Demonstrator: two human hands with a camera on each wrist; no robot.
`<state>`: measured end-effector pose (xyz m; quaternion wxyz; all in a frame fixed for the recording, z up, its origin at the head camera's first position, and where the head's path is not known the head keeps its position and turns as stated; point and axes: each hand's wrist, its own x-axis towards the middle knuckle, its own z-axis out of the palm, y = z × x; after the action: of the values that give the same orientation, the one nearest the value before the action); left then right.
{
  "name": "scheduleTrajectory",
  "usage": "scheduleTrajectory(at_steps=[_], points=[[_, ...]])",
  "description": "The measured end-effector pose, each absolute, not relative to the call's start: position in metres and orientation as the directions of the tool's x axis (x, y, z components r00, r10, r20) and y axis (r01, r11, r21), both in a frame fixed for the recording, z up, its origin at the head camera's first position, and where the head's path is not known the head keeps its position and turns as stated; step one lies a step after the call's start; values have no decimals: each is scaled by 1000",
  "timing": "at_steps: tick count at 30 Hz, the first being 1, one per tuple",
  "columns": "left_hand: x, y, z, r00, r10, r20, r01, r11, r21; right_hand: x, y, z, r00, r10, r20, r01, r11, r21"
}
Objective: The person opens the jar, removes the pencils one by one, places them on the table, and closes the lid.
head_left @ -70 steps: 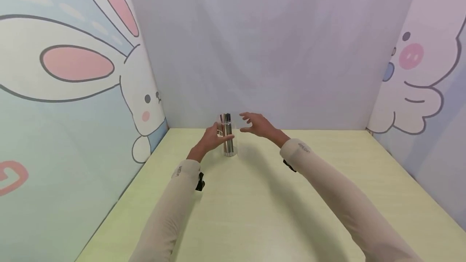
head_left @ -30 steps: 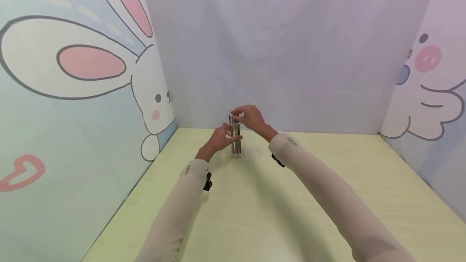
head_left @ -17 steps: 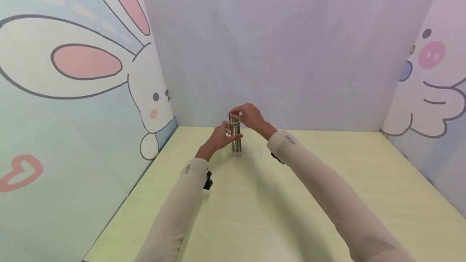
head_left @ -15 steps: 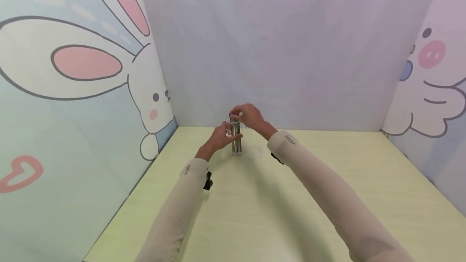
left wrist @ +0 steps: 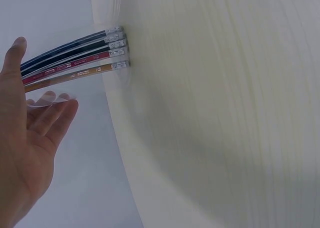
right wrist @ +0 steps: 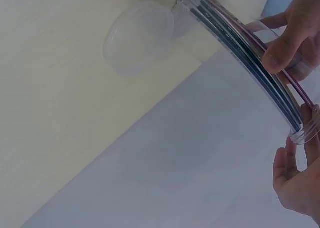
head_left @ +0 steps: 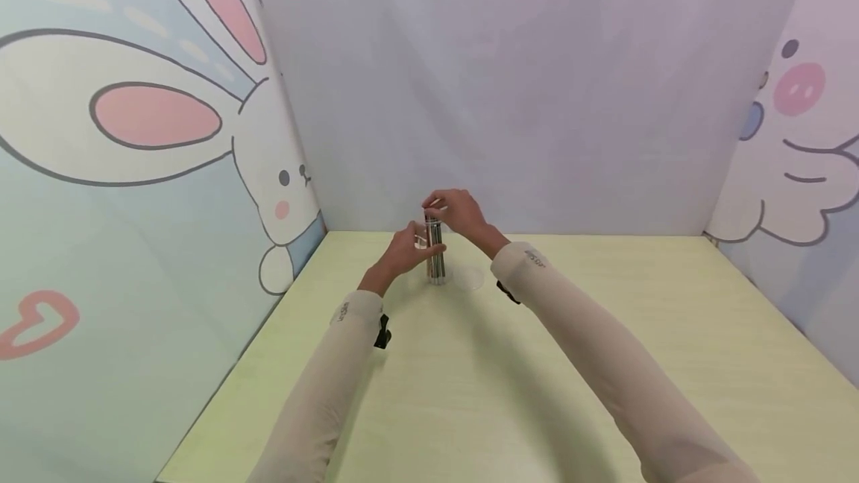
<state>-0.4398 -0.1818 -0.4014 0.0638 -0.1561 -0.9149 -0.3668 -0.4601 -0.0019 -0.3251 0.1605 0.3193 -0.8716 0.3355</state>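
A tall clear plastic jar [head_left: 438, 281] stands upright near the back of the table, holding several dark, red and yellow pencils [head_left: 436, 256]. My left hand [head_left: 403, 253] grips it from the left side, thumb across the front. In the left wrist view, the eraser ends of the pencils [left wrist: 80, 52] point down to the jar's bottom. Over the mouth, my right hand [head_left: 463, 212] pinches the top of a red pencil with curled fingers. The right wrist view has the fingers of the right hand [right wrist: 300, 185] right at the rim. A round clear lid [right wrist: 138, 38] lies beside the jar.
The pale yellow table [head_left: 429, 379] meets a light grey cloth backdrop [head_left: 523, 95] just behind the jar. Cartoon-printed walls, one with a rabbit [head_left: 262, 147], flank both sides. A black strap [head_left: 383, 332] sits at the left wrist.
The right hand has moved left from beside the jar to over its mouth, and its fingers have closed at the pencil tops. The left hand has kept its grip on the jar.
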Motion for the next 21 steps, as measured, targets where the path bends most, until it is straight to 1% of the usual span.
scheduleTrajectory(at_steps=[8,13,21], points=[[-433,-185,-397,-935,263,237,355,691,630,-458,-5,-332,-709,-421,565,-697,540,-472],[-430,-187,-398,-938,261,227,346,686,640,-458,-5,-334,-702,-416,578,-703,533,-471],[-432,-184,-398,-946,252,205,324,687,651,-456,5,-320,-688,-391,611,-710,537,-455]])
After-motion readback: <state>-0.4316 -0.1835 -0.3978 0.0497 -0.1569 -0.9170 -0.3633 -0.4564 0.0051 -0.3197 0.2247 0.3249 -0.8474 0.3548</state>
